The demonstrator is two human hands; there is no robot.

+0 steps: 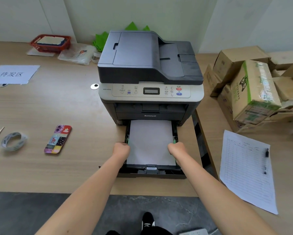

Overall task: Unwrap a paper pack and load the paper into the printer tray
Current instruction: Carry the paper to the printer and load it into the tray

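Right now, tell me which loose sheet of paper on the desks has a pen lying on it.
The ruled form sheet on the right-hand desk, with a black pen lying near its right edge. The other sheet, far left, bears large printed characters and no pen.

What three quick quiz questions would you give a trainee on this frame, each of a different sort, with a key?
1. True or false: the paper tray is pulled out of the printer and holds white paper.
2. Which lies nearest the phone? A) tape roll B) red basket C) pen
3. Fill in: the left hand and right hand sit at the ___ of the paper stack.

Key: 1 true; 2 A; 3 sides (one at each side edge; whether either grip is closed on the paper cannot be told).
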